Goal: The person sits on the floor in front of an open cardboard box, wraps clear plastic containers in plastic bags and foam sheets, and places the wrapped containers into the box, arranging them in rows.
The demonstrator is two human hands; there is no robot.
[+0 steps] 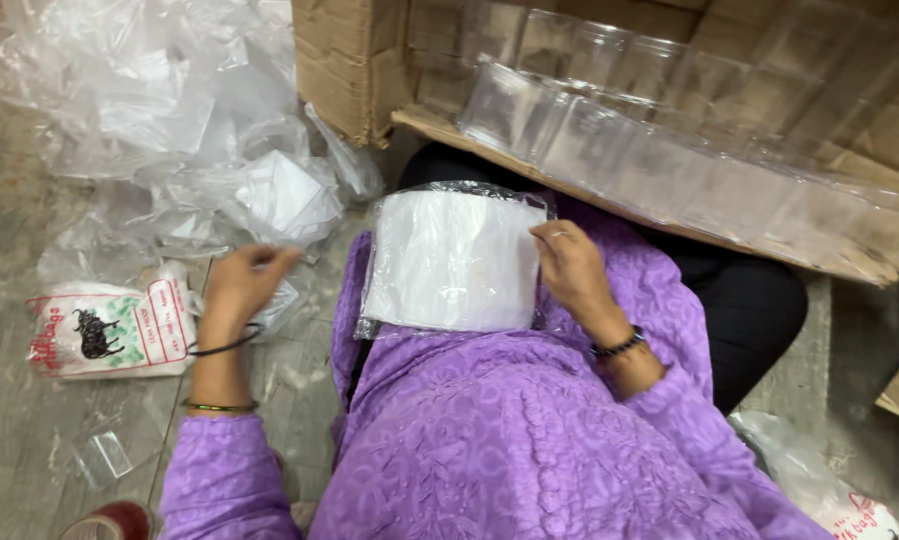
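A clear plastic packet of white folded pieces point(450, 260) lies on my lap, over my purple tunic. My right hand point(570, 265) grips its right edge with thumb and fingers. My left hand point(242, 282) hangs to the left over the floor, fingers pinched together on a small clear plastic bag point(280, 300) that is hard to make out. Black and green bangles ring my left wrist, and a dark bead bracelet my right.
An open cardboard box point(670, 120) lies ahead, holding rows of clear plastic containers point(610, 140). A heap of clear plastic bags point(170, 110) covers the floor at upper left. A white printed bag point(110, 328) lies left; a red tape roll point(110, 522) sits at the bottom.
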